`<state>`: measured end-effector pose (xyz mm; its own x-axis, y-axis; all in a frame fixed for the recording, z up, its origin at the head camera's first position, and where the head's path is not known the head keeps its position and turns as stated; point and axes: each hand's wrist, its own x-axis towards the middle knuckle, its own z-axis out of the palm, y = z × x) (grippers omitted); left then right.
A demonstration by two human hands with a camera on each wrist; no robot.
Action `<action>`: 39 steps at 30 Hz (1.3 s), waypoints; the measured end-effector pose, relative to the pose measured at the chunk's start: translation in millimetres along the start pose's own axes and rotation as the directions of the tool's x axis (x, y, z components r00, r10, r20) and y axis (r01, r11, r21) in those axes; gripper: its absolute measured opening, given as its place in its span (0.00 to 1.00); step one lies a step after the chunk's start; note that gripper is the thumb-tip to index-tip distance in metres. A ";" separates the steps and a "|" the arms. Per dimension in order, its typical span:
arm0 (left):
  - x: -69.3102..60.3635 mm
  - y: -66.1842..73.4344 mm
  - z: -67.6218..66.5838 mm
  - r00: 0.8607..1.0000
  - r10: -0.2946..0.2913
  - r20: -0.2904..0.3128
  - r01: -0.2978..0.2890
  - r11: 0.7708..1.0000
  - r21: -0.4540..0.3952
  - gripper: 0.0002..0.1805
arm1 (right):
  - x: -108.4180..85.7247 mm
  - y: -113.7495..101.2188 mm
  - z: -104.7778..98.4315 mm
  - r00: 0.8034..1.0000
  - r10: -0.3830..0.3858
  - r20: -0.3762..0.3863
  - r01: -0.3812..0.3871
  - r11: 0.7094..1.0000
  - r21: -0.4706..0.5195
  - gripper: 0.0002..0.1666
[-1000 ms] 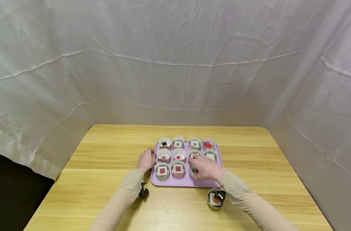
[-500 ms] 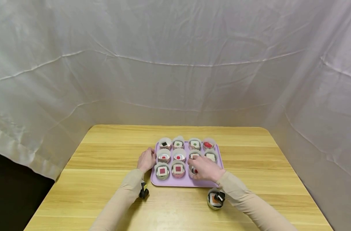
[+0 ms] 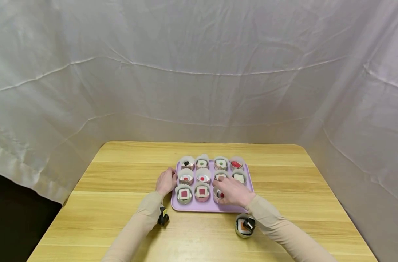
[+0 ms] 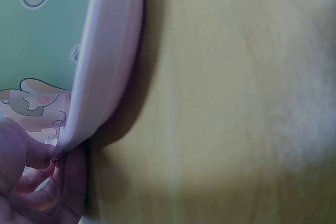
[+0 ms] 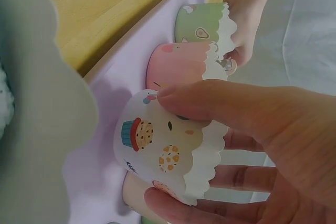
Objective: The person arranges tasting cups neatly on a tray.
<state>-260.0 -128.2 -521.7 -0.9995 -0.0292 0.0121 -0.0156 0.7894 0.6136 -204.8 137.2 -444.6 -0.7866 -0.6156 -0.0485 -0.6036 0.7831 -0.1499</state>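
Observation:
A lilac tray on the table carries rows of paper baking cups holding what look like sushi-roll pieces. At the tray's left side, my left hand pinches the rim between thumb and fingers, as the left wrist view shows. My right hand grips a white paper baking cup printed with cupcakes, thumb on one side and fingers on the other. This cup stands in the front row, right of a pink baking cup; a red-centred piece shows inside. Whether its base touches the tray is unclear.
In front of the tray, on the wooden table, stands another baking cup with an orange-centred piece, under my right wrist. A green baking cup holds the tray's front left corner. Grey curtains enclose the table's back and sides.
My right hand has shifted very slightly left with its grip kept, and a bit more of the red-centred piece shows. The left hand and the tray look the same.

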 end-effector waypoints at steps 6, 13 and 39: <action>-0.1 0.4 -0.2 1.000 0.000 0.002 0.000 1.000 0.006 0.13 | -0.7 -0.3 -0.1 1.000 0.000 -0.002 0.000 1.000 -0.006 0.29; 0.1 0.8 1.0 1.000 0.008 -0.009 -0.008 1.000 0.005 0.13 | -0.9 -1.4 0.4 1.000 0.010 -0.003 -0.010 1.000 -0.018 0.29; 1.4 -1.4 -0.1 1.000 0.004 -0.011 -0.004 1.000 0.004 0.12 | 0.0 -2.9 0.3 1.000 0.021 -0.006 -0.021 1.000 -0.023 0.27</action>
<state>-261.4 -129.4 -522.5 -0.9992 -0.0327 0.0228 -0.0120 0.7922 0.6101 -202.9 134.9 -444.5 -0.7997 -0.5986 -0.0459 -0.5898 0.7976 -0.1263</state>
